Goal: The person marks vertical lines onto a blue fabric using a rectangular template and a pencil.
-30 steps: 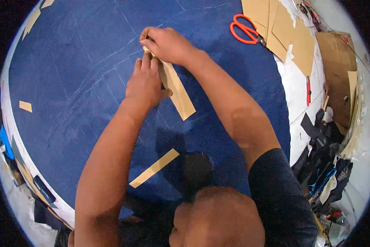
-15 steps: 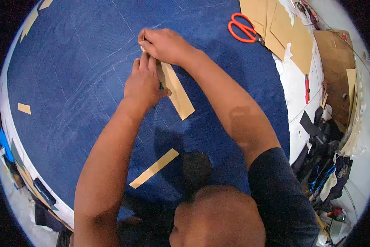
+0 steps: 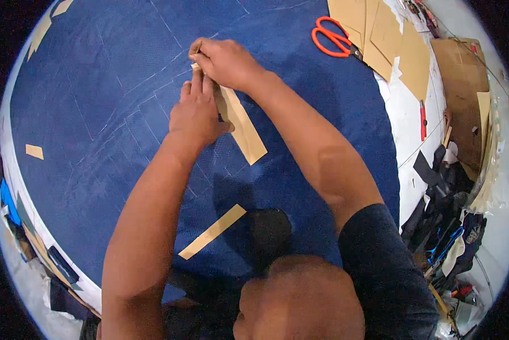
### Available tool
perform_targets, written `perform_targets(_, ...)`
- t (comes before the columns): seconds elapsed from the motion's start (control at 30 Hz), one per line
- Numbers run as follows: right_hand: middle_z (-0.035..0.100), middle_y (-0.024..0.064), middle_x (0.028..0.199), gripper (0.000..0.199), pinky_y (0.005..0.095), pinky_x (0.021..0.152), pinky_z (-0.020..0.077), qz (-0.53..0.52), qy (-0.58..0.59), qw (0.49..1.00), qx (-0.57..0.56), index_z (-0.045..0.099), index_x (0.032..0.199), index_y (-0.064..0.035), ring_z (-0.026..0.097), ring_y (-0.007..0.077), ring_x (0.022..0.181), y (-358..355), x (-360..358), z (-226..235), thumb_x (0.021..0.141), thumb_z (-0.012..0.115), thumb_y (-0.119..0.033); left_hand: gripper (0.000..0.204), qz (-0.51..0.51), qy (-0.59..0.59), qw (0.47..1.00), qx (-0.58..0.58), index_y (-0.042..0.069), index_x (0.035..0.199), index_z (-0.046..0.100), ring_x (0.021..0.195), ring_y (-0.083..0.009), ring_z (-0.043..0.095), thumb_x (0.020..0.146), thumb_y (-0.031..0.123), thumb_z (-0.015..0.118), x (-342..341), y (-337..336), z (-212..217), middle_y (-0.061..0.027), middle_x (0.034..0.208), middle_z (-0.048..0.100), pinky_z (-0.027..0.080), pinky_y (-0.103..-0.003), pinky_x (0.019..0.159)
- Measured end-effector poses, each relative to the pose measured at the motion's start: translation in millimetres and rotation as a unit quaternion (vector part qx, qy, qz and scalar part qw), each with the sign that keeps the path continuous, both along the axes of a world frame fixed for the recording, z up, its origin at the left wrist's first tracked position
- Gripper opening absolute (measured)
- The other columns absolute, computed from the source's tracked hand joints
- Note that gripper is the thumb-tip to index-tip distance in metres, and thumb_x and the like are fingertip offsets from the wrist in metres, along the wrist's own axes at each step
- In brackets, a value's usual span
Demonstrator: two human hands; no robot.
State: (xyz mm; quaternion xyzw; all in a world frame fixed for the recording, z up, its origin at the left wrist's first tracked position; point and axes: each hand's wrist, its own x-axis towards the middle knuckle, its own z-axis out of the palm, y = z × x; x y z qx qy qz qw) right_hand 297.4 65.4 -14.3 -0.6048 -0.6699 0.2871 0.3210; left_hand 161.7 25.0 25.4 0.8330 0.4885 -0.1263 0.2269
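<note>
A tan card strip point(image 3: 244, 130) lies slantwise on the dark blue fabric point(image 3: 300, 170). My left hand point(image 3: 196, 113) rests on the strip's left edge, fingers stretched toward its far end and thumb out to the side. Just beyond those fingertips, my right hand point(image 3: 227, 61) is closed in a pinch at the strip's far end. Whatever sits between its fingertips is too small and covered to make out. Thin pale lines run over the fabric left of both hands. Part of the strip is hidden under my hands.
Nearer me lies a second tan strip point(image 3: 212, 232). A small tan card piece point(image 3: 34, 151) is at the left. Orange-handled scissors point(image 3: 331, 37) rest by large card sheets point(image 3: 387, 34) at the far right. A red pen-like tool point(image 3: 423, 120) and dark scraps point(image 3: 444, 192) lie beyond the fabric's right edge.
My right hand has shifted very slightly at the strip's far end, still pinched. The left hand keeps its place on the strip.
</note>
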Motion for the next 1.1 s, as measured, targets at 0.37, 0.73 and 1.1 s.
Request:
perform_targets(0.37,0.072,0.0139,0.096,0.024,0.0481,0.081,0.0535,-0.013,-0.055,0.997,0.060,0.065,0.108,-0.0109,0.068,0.0373,0.092,-8,13,-9,0.097,0.055,-0.030,0.118,-0.016,0.032,0.999,0.004,0.004,0.151,0.028,0.142,-0.0453,0.034,0.060,0.039,0.093,1,4,2,-0.0235,0.160,0.024,0.043,-0.049,0.112)
perform_targets(0.73,0.070,0.0181,0.098,0.023,0.0519,0.079,0.0535,-0.024,-0.055,0.992,0.108,0.061,0.107,-0.0095,0.067,0.0409,0.092,-9,28,-15,0.098,0.053,-0.029,0.116,-0.027,0.040,0.998,0.043,0.010,0.153,0.029,0.134,-0.0390,0.045,0.061,0.038,0.093,7,0,1,-0.0214,0.156,0.030,0.054,-0.047,0.100)
perform_targets(1.1,0.068,0.0162,0.095,0.018,0.0472,0.076,0.0539,0.006,-0.075,0.990,0.117,0.062,0.104,-0.0072,0.065,0.0391,0.089,-19,31,-9,0.097,0.057,-0.023,0.119,-0.030,0.052,0.998,0.029,0.012,0.156,0.026,0.135,-0.0391,0.044,0.061,0.037,0.093,9,2,3,-0.0207,0.158,0.027,0.053,-0.047,0.100)
